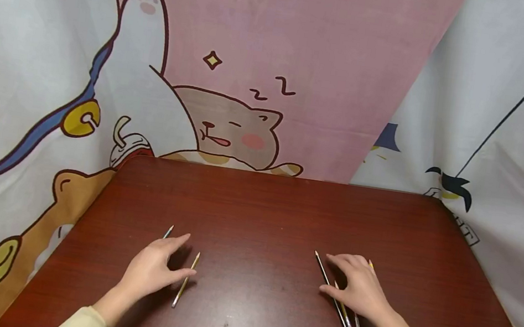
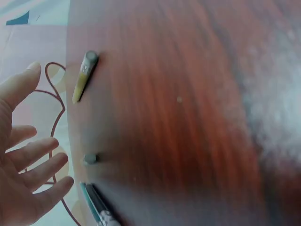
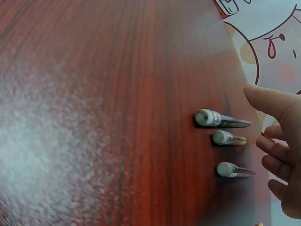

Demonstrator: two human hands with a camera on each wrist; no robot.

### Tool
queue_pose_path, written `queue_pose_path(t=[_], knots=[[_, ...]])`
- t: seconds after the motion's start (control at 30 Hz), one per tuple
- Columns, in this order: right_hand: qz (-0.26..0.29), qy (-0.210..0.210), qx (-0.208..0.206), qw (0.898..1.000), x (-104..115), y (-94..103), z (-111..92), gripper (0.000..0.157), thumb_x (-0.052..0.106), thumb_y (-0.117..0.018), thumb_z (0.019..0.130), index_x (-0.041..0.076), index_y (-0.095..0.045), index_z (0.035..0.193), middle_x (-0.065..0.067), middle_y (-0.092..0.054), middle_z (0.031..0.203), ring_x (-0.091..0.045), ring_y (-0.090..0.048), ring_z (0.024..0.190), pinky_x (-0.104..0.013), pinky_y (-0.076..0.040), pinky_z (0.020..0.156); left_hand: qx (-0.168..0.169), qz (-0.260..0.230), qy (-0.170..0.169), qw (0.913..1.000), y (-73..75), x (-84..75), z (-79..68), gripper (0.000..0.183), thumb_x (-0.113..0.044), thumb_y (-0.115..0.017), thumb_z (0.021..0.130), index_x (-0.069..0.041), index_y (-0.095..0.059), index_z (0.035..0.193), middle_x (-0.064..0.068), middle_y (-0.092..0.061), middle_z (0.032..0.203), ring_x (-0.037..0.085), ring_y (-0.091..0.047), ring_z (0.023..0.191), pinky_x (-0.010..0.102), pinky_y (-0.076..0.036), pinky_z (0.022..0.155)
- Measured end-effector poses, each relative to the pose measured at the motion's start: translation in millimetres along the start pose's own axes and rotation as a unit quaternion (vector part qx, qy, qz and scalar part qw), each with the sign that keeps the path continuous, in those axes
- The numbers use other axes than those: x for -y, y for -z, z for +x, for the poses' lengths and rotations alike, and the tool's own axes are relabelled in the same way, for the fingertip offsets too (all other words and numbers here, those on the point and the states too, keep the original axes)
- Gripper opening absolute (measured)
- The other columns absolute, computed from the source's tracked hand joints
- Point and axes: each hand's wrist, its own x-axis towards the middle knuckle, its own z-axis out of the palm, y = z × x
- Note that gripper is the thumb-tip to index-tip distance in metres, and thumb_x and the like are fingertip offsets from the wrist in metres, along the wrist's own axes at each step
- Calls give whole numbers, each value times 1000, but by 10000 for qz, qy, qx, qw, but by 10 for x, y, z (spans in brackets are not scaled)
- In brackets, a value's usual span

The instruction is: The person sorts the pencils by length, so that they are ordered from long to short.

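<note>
My left hand (image 1: pixel 152 266) hovers palm down over the left side of the table, fingers relaxed and apart. Its thumb tip overlaps a yellow pencil (image 1: pixel 185 281) in the head view. A teal pencil (image 1: pixel 169 231) pokes out beyond the fingers; the hand hides most of it. In the left wrist view another pencil's end (image 2: pixel 90 158) lies between these two. On the right side, my right hand (image 1: pixel 359 287) holds nothing, thumb and fingers spread. Beneath it lie a black pencil (image 3: pixel 230 121), a yellow pencil (image 3: pixel 233 138) and a third pencil (image 3: pixel 237 171), white eraser ends toward me.
The pencils rest on a dark red-brown wooden table (image 1: pixel 260 213). A cartoon-printed cloth (image 1: pixel 343 85) hangs behind its far edge and along both sides. Near the right hand's outer fingers shows a yellow tip (image 1: pixel 371 264).
</note>
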Motion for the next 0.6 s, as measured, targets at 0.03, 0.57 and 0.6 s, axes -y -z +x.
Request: queue_pose_path(t=[0.03, 0.57, 0.6], knots=[[3, -19, 4, 10000, 1, -5, -1, 66, 39, -90, 66, 7, -70, 119, -6, -67, 110, -34, -57, 104, -58, -38, 88, -29, -49, 20, 10000, 10, 13, -2, 81, -48, -87, 69, -10, -61, 135, 13, -67, 122, 34, -62, 111, 51, -51, 86], [264, 129, -209, 9994, -37, -107, -17, 53, 30, -91, 64, 10, -74, 109, 2, -68, 94, -29, -58, 94, -50, -42, 82, -360, -781, 360, 9956, 107, 264, -22, 72, -31, -91, 68, -4, -65, 129, 5, -74, 101, 26, -67, 97, 44, -52, 78], [297, 132, -228, 9992, -40, -118, -16, 52, 30, -91, 64, 10, -74, 109, 3, -67, 93, -28, -58, 93, -50, -42, 81, -378, -767, 367, 9957, 111, 280, -21, 71, -31, -91, 68, -4, -65, 129, 4, -74, 100, 25, -68, 94, 43, -52, 76]])
